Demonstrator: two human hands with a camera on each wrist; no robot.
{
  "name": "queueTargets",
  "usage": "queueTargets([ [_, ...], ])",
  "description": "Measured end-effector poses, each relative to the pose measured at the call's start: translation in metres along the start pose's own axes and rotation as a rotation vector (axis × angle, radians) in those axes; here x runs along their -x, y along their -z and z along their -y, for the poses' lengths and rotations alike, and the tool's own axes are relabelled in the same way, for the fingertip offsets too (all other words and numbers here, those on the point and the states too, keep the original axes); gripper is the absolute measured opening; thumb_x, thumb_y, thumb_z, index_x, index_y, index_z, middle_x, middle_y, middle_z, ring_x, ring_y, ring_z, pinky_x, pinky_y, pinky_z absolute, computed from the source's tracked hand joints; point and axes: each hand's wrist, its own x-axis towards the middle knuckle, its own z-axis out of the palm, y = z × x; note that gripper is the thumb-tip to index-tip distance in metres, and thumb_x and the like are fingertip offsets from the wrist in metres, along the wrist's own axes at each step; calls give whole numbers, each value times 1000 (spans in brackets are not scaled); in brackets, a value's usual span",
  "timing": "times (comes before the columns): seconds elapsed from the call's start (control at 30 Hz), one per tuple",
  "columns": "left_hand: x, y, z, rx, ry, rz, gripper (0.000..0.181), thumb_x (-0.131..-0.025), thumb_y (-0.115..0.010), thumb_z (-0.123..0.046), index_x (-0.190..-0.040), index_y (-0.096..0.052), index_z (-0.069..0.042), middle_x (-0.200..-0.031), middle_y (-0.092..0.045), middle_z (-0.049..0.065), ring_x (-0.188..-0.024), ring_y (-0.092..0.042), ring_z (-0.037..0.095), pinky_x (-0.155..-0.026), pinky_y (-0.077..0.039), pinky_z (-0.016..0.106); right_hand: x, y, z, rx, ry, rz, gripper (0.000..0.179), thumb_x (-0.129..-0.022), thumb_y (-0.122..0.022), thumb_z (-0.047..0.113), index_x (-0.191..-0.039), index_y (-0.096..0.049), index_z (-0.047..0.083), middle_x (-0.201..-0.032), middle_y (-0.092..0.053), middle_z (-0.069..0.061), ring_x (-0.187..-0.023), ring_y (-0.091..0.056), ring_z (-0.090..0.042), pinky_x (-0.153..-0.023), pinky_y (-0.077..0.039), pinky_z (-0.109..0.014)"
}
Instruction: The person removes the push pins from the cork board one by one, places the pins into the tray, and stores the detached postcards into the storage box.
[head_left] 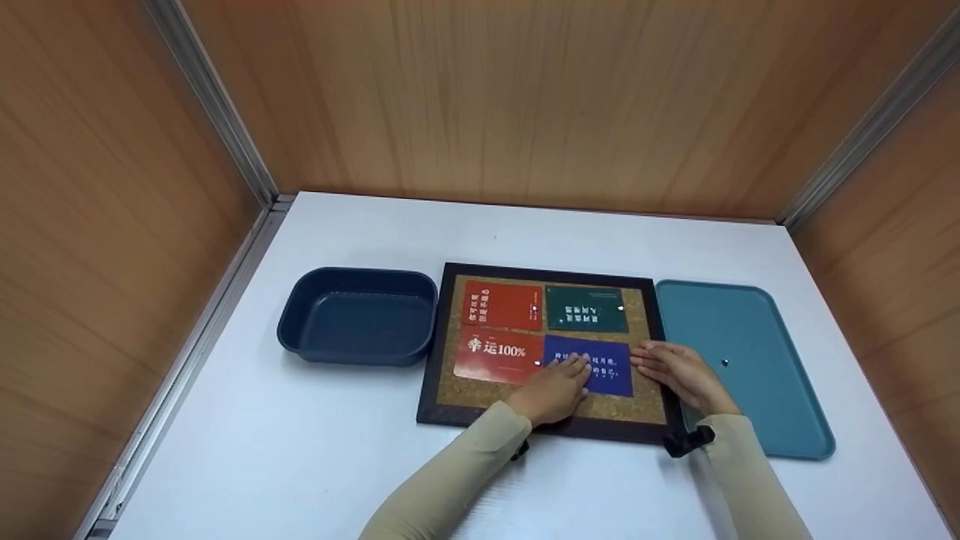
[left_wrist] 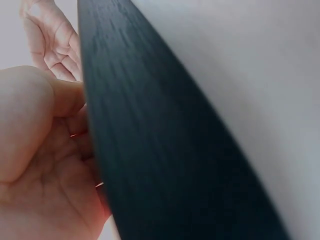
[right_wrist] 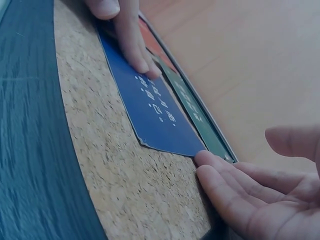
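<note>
One blue card lies centre-right, pressed by the left hand. The right hand touches its edge; both grips are released.

Left hand partly behind dark frame; right hand beyond.

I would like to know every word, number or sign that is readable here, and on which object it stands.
"幸运100%": lower red card.
"的自己": blue card; the rest is partly behind the left hand or unclear.
Upper red card: characters too small to read surely.
Green card: also too small.
</note>
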Motion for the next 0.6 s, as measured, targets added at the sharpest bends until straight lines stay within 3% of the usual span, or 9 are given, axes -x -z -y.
queueTargets([
  [0.33, 0, 3, -1, 21, 20, 54, 50, -105, -30, -33, -151, -30, -15, -159, -23, -2, -147, -21, 14, -120, -24, 32, 0, -1, 1, 19, 16, -8, 61, -103, -46, 23, -146, -22, -13, -145, -41, -29, -106, -64, -7, -96, -51, -22],
  [0.6, 0, 3, -1, 28, 23, 39, 50, -105, -31, -33, -151, -31, -15, -159, -24, -1, -147, -21, 15, -120, -23, 32, 1, -2, 3, -3, 32, 6, 63, -102, -48, 26, -145, -24, -13, -142, -46, -24, -105, -64, -7, -96, -50, -22],
])
